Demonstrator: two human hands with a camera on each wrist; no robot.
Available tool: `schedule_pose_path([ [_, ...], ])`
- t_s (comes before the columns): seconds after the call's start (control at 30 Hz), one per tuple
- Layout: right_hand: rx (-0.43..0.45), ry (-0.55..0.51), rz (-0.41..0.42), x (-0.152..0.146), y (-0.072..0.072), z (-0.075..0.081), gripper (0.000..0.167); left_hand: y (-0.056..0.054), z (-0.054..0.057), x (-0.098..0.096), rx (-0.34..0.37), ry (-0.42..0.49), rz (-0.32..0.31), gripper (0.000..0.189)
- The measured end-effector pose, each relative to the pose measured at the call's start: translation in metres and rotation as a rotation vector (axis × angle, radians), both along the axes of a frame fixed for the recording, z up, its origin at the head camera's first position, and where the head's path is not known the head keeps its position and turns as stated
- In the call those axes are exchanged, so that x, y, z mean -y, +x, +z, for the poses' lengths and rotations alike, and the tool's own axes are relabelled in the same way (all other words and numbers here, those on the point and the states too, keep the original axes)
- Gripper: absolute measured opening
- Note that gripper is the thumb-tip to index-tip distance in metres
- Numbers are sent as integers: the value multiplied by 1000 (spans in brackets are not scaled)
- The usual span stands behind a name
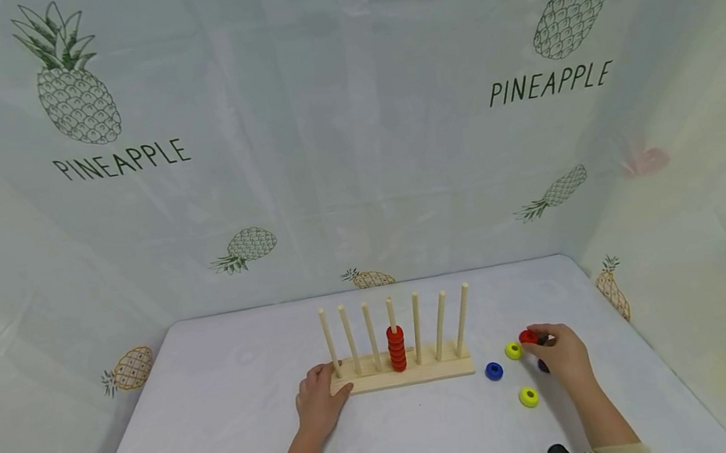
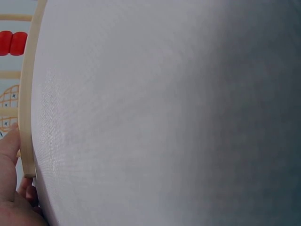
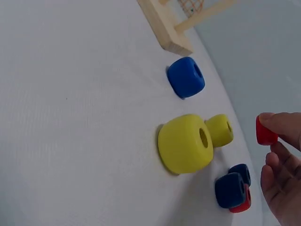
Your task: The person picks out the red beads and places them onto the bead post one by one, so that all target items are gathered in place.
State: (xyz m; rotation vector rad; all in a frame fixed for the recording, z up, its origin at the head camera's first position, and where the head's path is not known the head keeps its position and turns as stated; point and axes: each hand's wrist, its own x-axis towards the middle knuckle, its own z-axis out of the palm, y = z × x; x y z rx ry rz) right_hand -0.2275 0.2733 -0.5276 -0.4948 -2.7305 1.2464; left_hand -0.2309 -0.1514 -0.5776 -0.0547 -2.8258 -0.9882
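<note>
A wooden peg stand (image 1: 415,376) with several upright pegs stands on the table. Stacked on its middle peg are several red beads (image 1: 397,349). My left hand (image 1: 317,402) grips the left end of the base, thumb in front and fingers behind; in the left wrist view the same hand (image 2: 9,188) wraps that end. Off to the right of the stand, my right hand (image 1: 564,355) pinches a red bead (image 3: 265,132) between thumb and fingers, raised above the table. Below it lie two dark blue beads (image 3: 229,190) and another red bead (image 3: 243,201), partly covered.
Between the stand and my right hand lie a blue bead (image 1: 494,371) and a yellow bead (image 1: 513,351). A second yellow bead (image 1: 529,397) lies nearer to me. Behind the white table (image 1: 225,438) hangs a pineapple-print curtain (image 1: 336,144).
</note>
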Motion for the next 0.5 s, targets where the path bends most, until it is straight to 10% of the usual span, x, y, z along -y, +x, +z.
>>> schedule_pose_path([
  [0.5, -52, -102, 53, 26, 15, 35, 40, -2, -4, 1, 2, -16, -1, 52],
])
